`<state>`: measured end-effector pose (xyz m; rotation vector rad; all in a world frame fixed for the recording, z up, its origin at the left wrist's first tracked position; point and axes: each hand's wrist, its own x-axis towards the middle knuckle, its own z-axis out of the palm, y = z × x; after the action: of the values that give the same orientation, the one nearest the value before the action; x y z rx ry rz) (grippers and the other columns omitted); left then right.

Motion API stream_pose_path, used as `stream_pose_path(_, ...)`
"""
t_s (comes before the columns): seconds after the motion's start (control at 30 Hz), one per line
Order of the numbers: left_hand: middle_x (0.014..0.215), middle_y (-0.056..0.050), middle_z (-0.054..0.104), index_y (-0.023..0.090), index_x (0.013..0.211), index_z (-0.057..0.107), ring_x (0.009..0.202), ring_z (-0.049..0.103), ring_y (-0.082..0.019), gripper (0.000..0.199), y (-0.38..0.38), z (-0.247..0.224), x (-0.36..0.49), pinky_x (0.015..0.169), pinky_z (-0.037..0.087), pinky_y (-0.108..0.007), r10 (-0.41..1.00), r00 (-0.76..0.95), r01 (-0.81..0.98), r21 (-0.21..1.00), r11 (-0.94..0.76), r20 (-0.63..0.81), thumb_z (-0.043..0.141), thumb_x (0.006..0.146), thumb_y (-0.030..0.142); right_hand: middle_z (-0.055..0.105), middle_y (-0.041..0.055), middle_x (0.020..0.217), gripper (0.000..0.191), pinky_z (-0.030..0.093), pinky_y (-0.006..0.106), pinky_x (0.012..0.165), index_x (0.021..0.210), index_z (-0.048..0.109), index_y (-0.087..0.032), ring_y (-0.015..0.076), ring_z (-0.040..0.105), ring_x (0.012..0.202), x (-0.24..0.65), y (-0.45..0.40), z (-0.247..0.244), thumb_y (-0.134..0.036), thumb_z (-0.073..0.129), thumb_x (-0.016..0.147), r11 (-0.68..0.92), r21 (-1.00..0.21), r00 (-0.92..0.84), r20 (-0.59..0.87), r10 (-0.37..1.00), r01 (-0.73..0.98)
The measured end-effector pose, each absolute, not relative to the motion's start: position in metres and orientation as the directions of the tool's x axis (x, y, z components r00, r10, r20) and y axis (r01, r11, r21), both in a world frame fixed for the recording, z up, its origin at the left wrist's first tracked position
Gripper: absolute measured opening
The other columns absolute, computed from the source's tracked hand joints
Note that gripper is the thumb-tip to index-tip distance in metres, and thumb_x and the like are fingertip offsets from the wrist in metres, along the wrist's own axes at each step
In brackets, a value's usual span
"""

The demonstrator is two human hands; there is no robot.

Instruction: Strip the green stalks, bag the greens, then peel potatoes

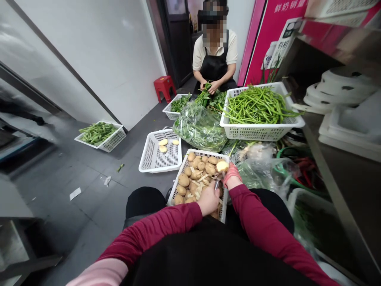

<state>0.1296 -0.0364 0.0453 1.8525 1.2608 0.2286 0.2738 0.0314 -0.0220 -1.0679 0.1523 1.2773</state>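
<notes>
Over a white basket of unpeeled potatoes, my right hand, in a pink glove, is closed around a partly peeled potato. Its exposed flesh is pale yellow, and brown skin shows below. Just below and to the left, my bare left hand grips what looks like a peeler; only its short grey end shows. Pale strips of peel lie among the brown potatoes. Beyond, on the left, three peeled potatoes rest in another white basket.
A clear bag of greens and a basket of green stalks stand ahead. A person opposite handles leafy greens. More greens fill a basket at left. A metal-edged counter runs along the right; a red stool stands behind.
</notes>
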Motion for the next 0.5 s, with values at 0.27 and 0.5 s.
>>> stream_pose_path(0.27, 0.058, 0.003, 0.050, 0.016, 0.104, 0.057, 0.044, 0.048, -0.011, 0.023, 0.052, 0.102, 0.136, 0.053, 0.047, -0.025, 0.760, 0.477, 0.693, 0.721, -0.016, -0.442, 0.040, 0.090, 0.023, 0.064, 0.0034, 0.056, 0.033, 0.052, 0.031, 0.051, 0.082, 0.061, -0.016, 0.0176, 0.059, 0.047, 0.265, 0.026, 0.009, -0.045, 0.047, 0.089, -0.220, -0.350, 0.102, -0.706, 0.701, -0.911)
stream_pose_path(0.5, 0.077, -0.006, 0.062, 0.013, 0.102, 0.059, 0.073, 0.061, -0.018, 0.023, -0.001, 0.072, 0.132, 0.073, 0.049, -0.030, 0.776, 0.549, 0.711, 0.661, -0.238, -0.311, 0.041, 0.089, 0.018, 0.060, -0.0005, 0.050, 0.030, 0.051, 0.029, 0.047, 0.082, 0.059, -0.019, 0.0158, 0.056, 0.042, 0.274, 0.032, -0.004, -0.048, 0.055, 0.086, -0.199, -0.498, 0.285, -0.731, 0.620, -0.844)
